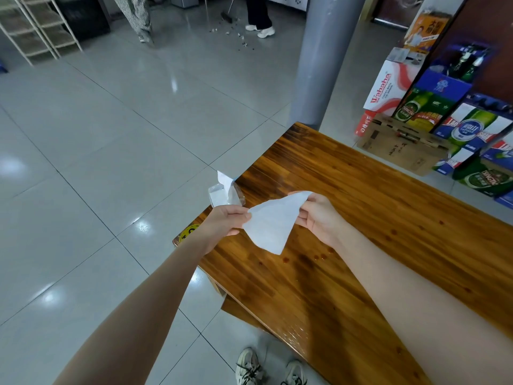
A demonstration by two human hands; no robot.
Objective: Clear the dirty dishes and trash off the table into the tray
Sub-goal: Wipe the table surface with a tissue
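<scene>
A white wire shelf rack [36, 26] stands at the far left on a glossy grey tiled floor [97, 162]. Further along the floor, two people's legs flank a dark broom [226, 16] and scattered crumbs. A round grey pillar [322, 56] rises just behind the far corner of the varnished brown plank table [374, 207]. The table carries a yellow round sticker [188, 232] at its left corner and a few reddish drops [319, 257] near the middle. Stacked cardboard drink cartons [458, 120] fill the right side of the room.

The left hand [226, 219] pinches one corner of a thin white paper tissue [270, 223]. The right hand [319, 215] pinches the opposite upper edge, so the sheet hangs spread between them above the table. Just beyond the left hand, a clear plastic tissue pack [223, 194] sits at the table's left edge with a sheet sticking up.
</scene>
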